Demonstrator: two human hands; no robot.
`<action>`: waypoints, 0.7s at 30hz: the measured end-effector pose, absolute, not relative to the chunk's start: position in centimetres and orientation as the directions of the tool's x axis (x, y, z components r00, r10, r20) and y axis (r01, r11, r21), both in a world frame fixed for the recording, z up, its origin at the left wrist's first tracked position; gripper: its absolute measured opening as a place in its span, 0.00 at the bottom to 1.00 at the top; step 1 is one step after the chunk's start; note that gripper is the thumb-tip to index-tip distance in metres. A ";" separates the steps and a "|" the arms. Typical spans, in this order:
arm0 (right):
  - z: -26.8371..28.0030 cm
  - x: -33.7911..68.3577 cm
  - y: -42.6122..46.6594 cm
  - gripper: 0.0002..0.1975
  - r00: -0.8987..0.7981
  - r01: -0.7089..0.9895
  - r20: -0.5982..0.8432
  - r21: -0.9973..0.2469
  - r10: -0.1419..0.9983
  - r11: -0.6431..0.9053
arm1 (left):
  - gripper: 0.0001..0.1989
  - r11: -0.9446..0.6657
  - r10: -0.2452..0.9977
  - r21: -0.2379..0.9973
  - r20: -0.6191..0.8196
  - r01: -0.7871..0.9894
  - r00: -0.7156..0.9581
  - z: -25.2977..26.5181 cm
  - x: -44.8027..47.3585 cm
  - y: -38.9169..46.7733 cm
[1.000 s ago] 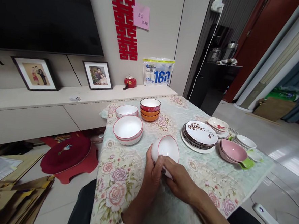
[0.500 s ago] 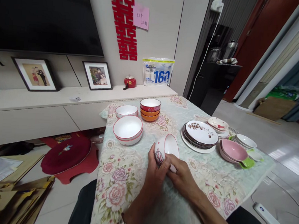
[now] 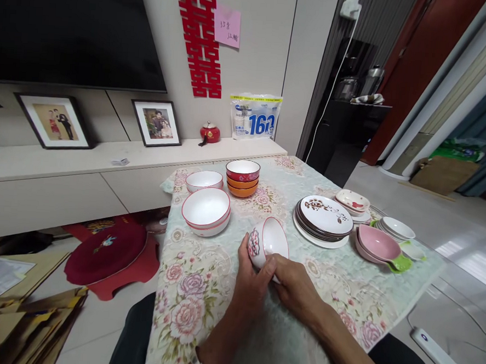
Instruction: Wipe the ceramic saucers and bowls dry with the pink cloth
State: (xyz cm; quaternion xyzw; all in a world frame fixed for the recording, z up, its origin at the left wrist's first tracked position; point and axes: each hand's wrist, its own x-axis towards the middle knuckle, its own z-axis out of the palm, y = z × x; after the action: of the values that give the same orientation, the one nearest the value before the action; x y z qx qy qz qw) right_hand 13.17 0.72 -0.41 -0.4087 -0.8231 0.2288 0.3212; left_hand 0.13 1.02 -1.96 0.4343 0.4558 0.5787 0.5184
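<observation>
A white bowl (image 3: pixel 275 240) with a red rim and a pink blossom pattern is tilted on its side above the near part of the table. My left hand (image 3: pixel 254 273) wraps round its left side and underside. On its near right rim, my right hand (image 3: pixel 292 275) grips with curled fingers; some fingertips are hidden. To the left stand larger white bowls with red rims, one stack (image 3: pixel 206 210) nearer and another (image 3: pixel 204 181) behind it. Beside them is a stack of a red bowl (image 3: pixel 242 172) on orange bowls (image 3: pixel 242 188).
At the right are stacked plates (image 3: pixel 325 215), pink leaf-handled bowls (image 3: pixel 379 244), small white bowls (image 3: pixel 397 227) and patterned dishes (image 3: pixel 352 201). A floral cloth (image 3: pixel 191 316) covers the table. Behind it, a low cabinet (image 3: pixel 145 168) bears picture frames, a red jar (image 3: pixel 210 133) and a plastic pack (image 3: pixel 255 118).
The bowl has turned slightly in my hands, so its blossom pattern sits higher on the left. Both hands keep their hold, and the view has shifted a little.
</observation>
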 end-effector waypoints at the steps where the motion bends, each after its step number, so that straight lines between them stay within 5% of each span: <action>1: -0.3 12.8 0.5 0.12 -0.418 0.472 0.354 -0.702 0.837 0.533 | 0.43 -0.058 0.996 0.978 0.043 -0.202 -0.079 -1.8 0.2 0.9; 4: 0.4 12.4 0.2 0.09 -0.394 0.363 0.347 -0.792 0.851 0.491 | 0.39 -0.044 0.996 0.975 0.026 -0.218 -0.085 -1.4 0.0 0.6; 6: 0.8 12.7 0.3 0.18 -0.491 0.371 0.318 -0.766 0.811 0.525 | 0.36 -0.021 0.993 0.973 -0.007 -0.230 -0.117 -1.4 -0.2 0.6; 9: 1.0 13.7 0.8 0.28 -0.625 0.474 0.275 -0.611 0.731 0.635 | 0.34 -0.005 0.989 0.967 -0.033 -0.255 -0.146 -1.6 -0.5 0.9; 14: 0.5 14.5 1.2 0.22 -0.597 0.648 0.242 -0.417 0.765 0.638 | 0.35 0.011 0.990 0.972 -0.043 -0.236 -0.132 -1.8 -0.3 1.2; 21: 0.2 12.6 0.4 0.07 -0.355 0.448 0.361 -0.744 0.862 0.496 | 0.40 -0.067 0.997 0.980 0.061 -0.186 -0.039 -1.4 0.3 0.5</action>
State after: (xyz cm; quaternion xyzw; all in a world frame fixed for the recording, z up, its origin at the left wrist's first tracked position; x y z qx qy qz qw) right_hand 12.65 0.42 0.19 -0.4216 -0.7767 0.2726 0.3803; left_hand 0.27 0.45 -1.39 0.4583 0.4429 0.5687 0.5200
